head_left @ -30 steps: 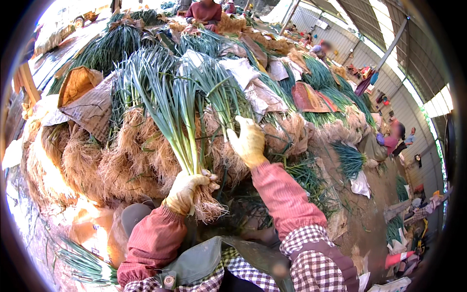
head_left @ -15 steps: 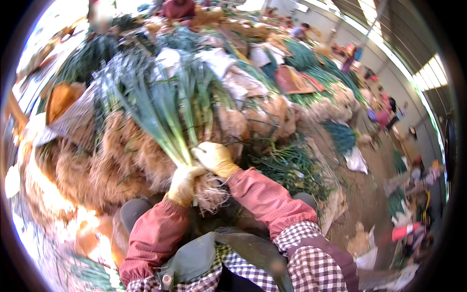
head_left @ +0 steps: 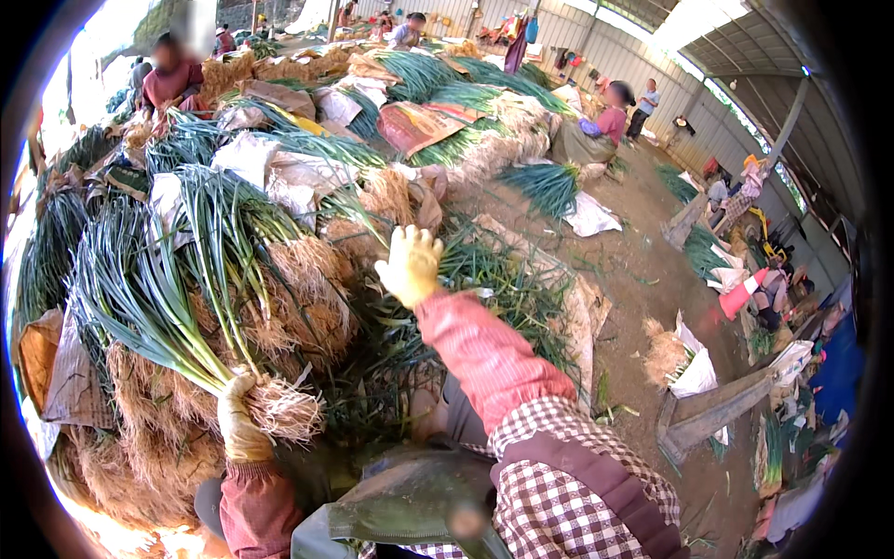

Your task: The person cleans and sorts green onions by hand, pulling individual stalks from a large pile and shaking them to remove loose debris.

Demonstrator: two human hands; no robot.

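Low on the left, my left hand (head_left: 242, 424), in a pale yellow glove, is closed around the base of a bunch of green onions (head_left: 191, 347). Their long leaves point up and left, and the pale stringy roots stick out to the right of the fist. My right hand (head_left: 410, 267), gloved the same way, is stretched forward with its fingers apart. It is beside a single thin green onion stalk (head_left: 371, 220) at the edge of the pile; whether they touch I cannot tell. Roots of other green onions (head_left: 307, 289) hang between the two hands.
Loose green leaves (head_left: 494, 279) litter the ground under my right arm. A large heap of green onions with white sacks (head_left: 303, 182) stretches ahead. A person (head_left: 610, 121) sits at the far right of the heap, another (head_left: 172, 79) at the far left. A wooden frame (head_left: 712, 415) stands right.
My right hand has left the bunch and reached forward. My left hand still grips it, now farther left and lower in view. The whole view has swung to the right.
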